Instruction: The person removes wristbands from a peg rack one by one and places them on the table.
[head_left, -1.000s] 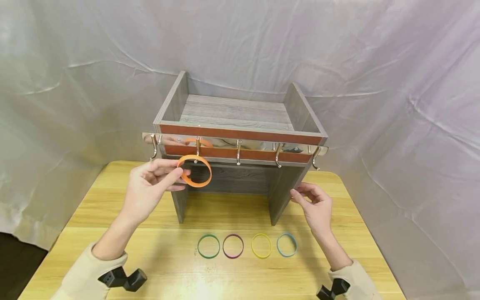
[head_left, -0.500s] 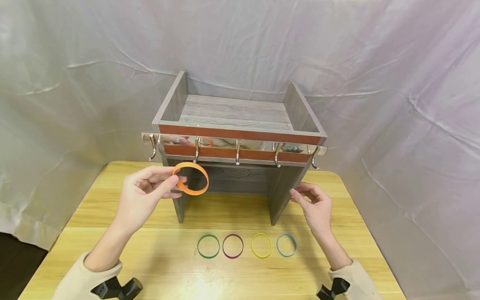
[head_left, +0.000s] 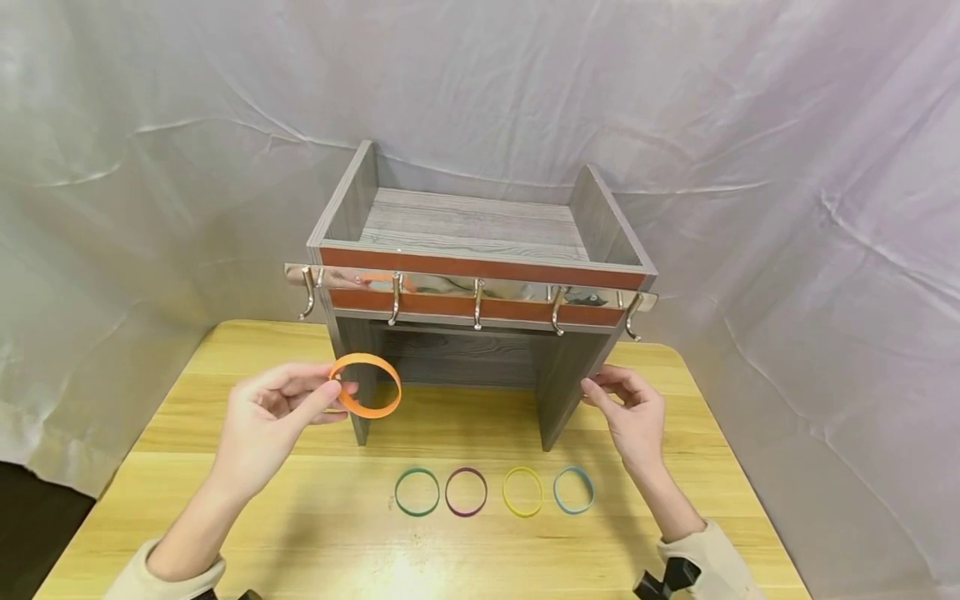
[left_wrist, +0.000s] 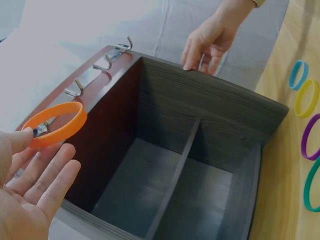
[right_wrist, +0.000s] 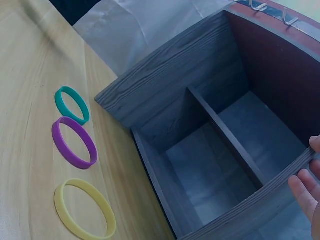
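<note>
My left hand (head_left: 262, 421) pinches an orange silicone wristband (head_left: 365, 386) between thumb and fingers. The band is in front of the shelf's left side panel, below the metal hooks. In the left wrist view the same wristband (left_wrist: 56, 123) overlaps the hook strip. My right hand (head_left: 630, 412) holds the edge of the grey wooden shelf's (head_left: 562, 392) right side panel, with thumb and fingertips at the edge. Along the shelf's front runs a shiny strip with several hooks (head_left: 477, 304), and nothing hangs on them.
On the wooden table (head_left: 337, 533) before the shelf lie a green wristband (head_left: 417, 514), a purple wristband (head_left: 466, 514), a yellow wristband (head_left: 522, 513) and a blue wristband (head_left: 573, 510) in a row. Pale fabric (head_left: 480, 83) surrounds the table's back and sides.
My left hand has drawn the orange wristband down and to the left, away from the hook strip. The right hand and the wristbands on the table have stayed put.
</note>
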